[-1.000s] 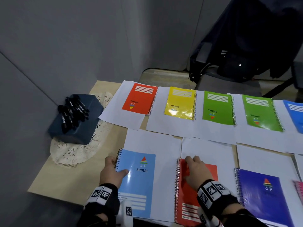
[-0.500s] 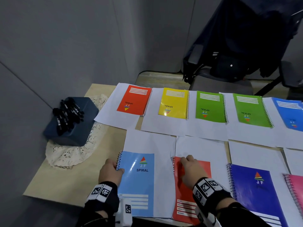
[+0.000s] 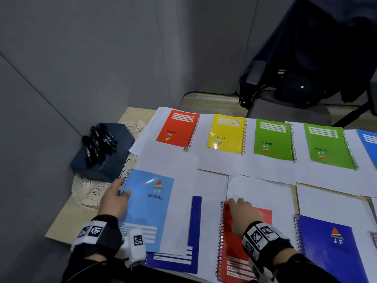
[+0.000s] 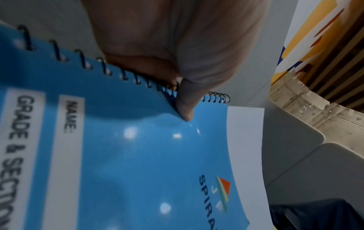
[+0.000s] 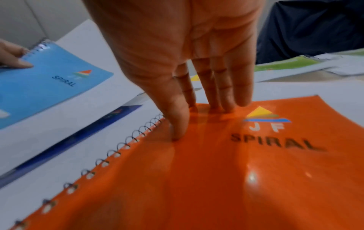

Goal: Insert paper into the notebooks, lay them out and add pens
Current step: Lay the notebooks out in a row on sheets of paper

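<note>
My left hand (image 3: 114,201) grips a light blue spiral notebook (image 3: 149,211) at its wire edge. In the left wrist view the thumb (image 4: 185,107) presses on the cover (image 4: 147,155) and the fingers curl under. The notebook and its white sheet (image 3: 183,201) sit partly over a dark blue notebook (image 3: 195,231). My right hand (image 3: 242,213) rests flat on a red notebook (image 3: 263,215), with straight fingers (image 5: 222,87) on the cover (image 5: 216,179) near its top edge. Several black pens (image 3: 100,144) lie on a dark blue box (image 3: 106,166) at the left.
The far row holds red (image 3: 177,127), yellow (image 3: 226,133) and two green notebooks (image 3: 273,139) on white sheets. A deep blue notebook (image 3: 330,252) lies right of the red one. A lace doily (image 3: 87,193) is under the box. A chair with a dark bag (image 3: 306,68) stands behind the table.
My left hand has shifted the light blue notebook and its sheet leftward, uncovering a dark blue notebook beneath. The right hand stays on the red notebook.
</note>
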{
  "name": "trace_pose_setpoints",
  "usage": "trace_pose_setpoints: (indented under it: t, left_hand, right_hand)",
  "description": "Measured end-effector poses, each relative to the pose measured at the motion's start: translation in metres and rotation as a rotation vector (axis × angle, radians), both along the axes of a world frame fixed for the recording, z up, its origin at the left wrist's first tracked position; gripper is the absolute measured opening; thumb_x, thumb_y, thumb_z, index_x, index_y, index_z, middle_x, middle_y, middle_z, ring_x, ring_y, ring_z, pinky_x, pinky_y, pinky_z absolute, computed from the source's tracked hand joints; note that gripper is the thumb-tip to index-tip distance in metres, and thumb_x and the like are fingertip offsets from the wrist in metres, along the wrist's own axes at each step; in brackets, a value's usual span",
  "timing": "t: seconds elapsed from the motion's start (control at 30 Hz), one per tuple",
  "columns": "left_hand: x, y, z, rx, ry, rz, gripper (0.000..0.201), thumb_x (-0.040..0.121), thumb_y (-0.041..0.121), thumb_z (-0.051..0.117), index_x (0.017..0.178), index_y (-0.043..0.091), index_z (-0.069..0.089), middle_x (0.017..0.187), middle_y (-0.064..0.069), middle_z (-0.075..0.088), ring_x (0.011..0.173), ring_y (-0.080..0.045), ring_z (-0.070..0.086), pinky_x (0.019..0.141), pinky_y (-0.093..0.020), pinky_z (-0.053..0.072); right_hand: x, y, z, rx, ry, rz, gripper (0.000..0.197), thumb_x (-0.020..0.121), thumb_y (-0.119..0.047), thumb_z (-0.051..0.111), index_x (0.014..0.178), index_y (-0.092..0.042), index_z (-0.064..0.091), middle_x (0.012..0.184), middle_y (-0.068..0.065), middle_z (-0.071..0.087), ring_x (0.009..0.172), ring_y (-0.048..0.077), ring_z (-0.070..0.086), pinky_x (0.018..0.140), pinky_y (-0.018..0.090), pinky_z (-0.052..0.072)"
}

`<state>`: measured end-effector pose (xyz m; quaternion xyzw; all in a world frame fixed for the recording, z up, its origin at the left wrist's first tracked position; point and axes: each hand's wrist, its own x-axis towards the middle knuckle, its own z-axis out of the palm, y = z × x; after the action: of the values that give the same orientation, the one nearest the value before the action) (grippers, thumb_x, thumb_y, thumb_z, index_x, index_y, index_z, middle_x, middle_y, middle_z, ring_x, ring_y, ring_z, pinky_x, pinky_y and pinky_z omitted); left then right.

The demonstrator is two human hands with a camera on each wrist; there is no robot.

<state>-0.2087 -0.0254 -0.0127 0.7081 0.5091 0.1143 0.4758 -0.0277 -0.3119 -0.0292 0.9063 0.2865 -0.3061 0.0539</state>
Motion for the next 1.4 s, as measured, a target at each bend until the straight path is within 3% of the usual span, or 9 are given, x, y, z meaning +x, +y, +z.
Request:
trace_pose_setpoints:
  t: [0.17,0.4,0.6,0.77,0.9,1.03,1.23,1.4]
  left_hand:
    - [-0.021,0.031,0.027,0.239,0.143,0.034,0.026,0.088,0.003,0.057,0.110,0.016,0.059,0.095,-0.012,0.063,0.085,-0.029,0.058,0.078,-0.035,0.042]
    - [-0.037,0.063,0.047,0.369,0.278,0.083,0.025,0.090,0.004,0.055,0.112,0.014,0.060,0.095,-0.018,0.065,0.087,-0.034,0.057,0.076,-0.033,0.039]
    - [-0.034,0.065,0.026,0.322,0.377,0.035,0.027,0.088,0.005,0.057,0.113,0.015,0.061,0.121,-0.018,0.062,0.099,-0.040,0.060,0.086,-0.038,0.045]
    - [-0.028,0.061,0.007,0.241,0.408,0.065,0.029,0.090,0.007,0.053,0.115,0.019,0.061,0.104,-0.019,0.067,0.094,-0.039,0.060,0.083,-0.036,0.046]
    - [-0.020,0.065,-0.003,0.252,0.443,0.059,0.033,0.090,0.006,0.049,0.119,0.019,0.058,0.102,-0.022,0.065,0.095,-0.040,0.060,0.084,-0.038,0.047]
    - [-0.011,0.064,-0.013,0.265,0.530,0.030,0.036,0.092,0.009,0.045,0.125,0.021,0.053,0.101,-0.021,0.064,0.092,-0.038,0.059,0.075,-0.034,0.044]
    - [-0.008,0.060,-0.038,0.265,0.615,0.002,0.040,0.090,0.013,0.048,0.129,0.018,0.048,0.115,-0.017,0.062,0.103,-0.035,0.059,0.083,-0.038,0.046]
    - [-0.006,0.066,-0.055,0.216,0.621,0.047,0.041,0.089,0.013,0.053,0.130,0.015,0.047,0.124,-0.017,0.057,0.109,-0.037,0.057,0.090,-0.042,0.047]
  right_hand:
    - [0.006,0.023,0.007,-0.005,-0.043,0.050,0.052,0.085,-0.012,0.050,0.134,-0.018,0.035,0.129,0.005,0.042,0.120,0.025,0.043,0.091,0.035,0.046]
    - [0.002,0.053,0.008,-0.025,-0.025,0.126,0.042,0.085,-0.013,0.055,0.124,-0.018,0.043,0.125,0.004,0.047,0.115,0.025,0.050,0.090,0.034,0.047]
    - [-0.004,0.071,0.007,-0.010,-0.045,0.198,0.038,0.086,-0.014,0.051,0.123,-0.019,0.044,0.124,0.004,0.050,0.114,0.025,0.050,0.092,0.036,0.045]
    - [-0.005,0.089,0.010,-0.021,-0.092,0.298,0.041,0.087,-0.019,0.052,0.127,-0.019,0.043,0.127,0.006,0.048,0.119,0.028,0.046,0.102,0.045,0.034]
    - [-0.014,0.106,0.009,0.047,-0.092,0.457,0.047,0.086,-0.016,0.056,0.130,-0.017,0.040,0.130,0.008,0.045,0.120,0.030,0.045,0.107,0.047,0.029]
    - [-0.029,0.131,0.005,0.130,-0.083,0.660,0.060,0.084,-0.009,0.058,0.138,-0.015,0.033,0.136,0.013,0.038,0.123,0.033,0.040,0.110,0.052,0.021]
    - [-0.042,0.155,-0.003,0.202,-0.054,0.748,0.069,0.080,-0.008,0.062,0.140,-0.019,0.030,0.139,0.015,0.031,0.123,0.035,0.036,0.109,0.054,0.020]
    - [-0.044,0.157,-0.013,0.228,-0.009,0.843,0.073,0.076,-0.015,0.068,0.137,-0.032,0.032,0.144,0.011,0.022,0.127,0.036,0.029,0.107,0.060,0.018]
